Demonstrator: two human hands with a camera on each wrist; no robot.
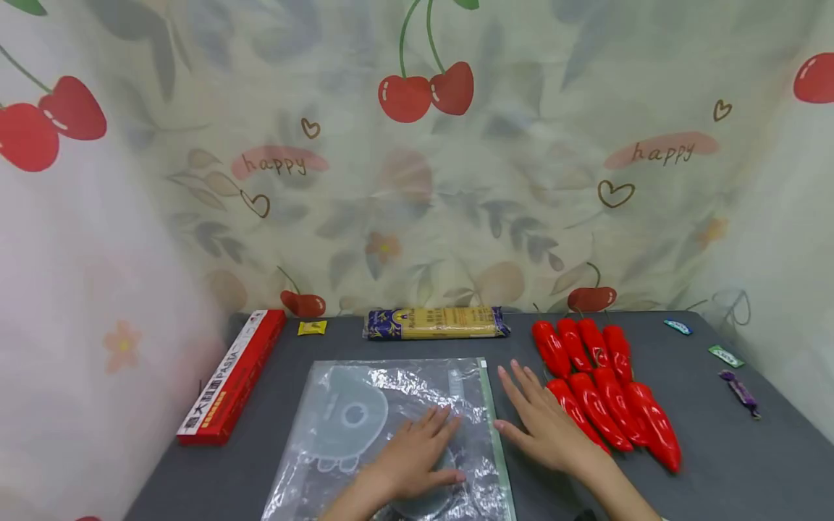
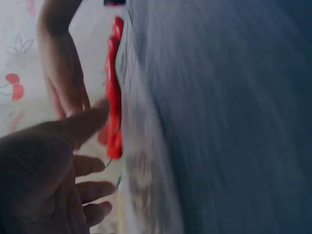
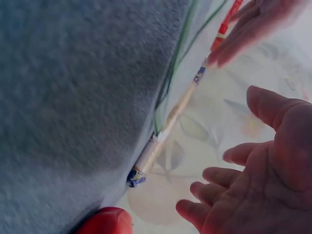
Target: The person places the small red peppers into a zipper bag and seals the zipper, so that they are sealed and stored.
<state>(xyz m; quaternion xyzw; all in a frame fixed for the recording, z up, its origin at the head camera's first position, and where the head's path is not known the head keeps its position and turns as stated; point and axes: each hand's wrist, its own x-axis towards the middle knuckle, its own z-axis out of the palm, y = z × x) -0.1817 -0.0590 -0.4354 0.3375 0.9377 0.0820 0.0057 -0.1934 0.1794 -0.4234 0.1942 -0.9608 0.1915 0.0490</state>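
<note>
A clear plastic zip bag (image 1: 306, 434) with a pale cartoon print and a greenish zip edge lies flat on the dark grey table. Over its lower right part is my left hand (image 1: 417, 452), fingers straight and spread, holding nothing; whether it touches the plastic I cannot tell. To the right of the zip edge, my right hand (image 1: 547, 427) hovers with spread fingers and an empty palm (image 3: 258, 190). Beside that hand lie several glossy red chili peppers (image 1: 606, 405) in two rows, the nearest one partly covered by it.
At the back lies a yellow noodle packet (image 1: 443, 323) with blue ends. A red and white pasta box (image 1: 234, 380) sits at the left, near a small yellow wrapped sweet (image 1: 312, 328). Small wrapped sweets (image 1: 726, 356) lie along the right edge. Printed cloth (image 1: 456, 188) hangs behind.
</note>
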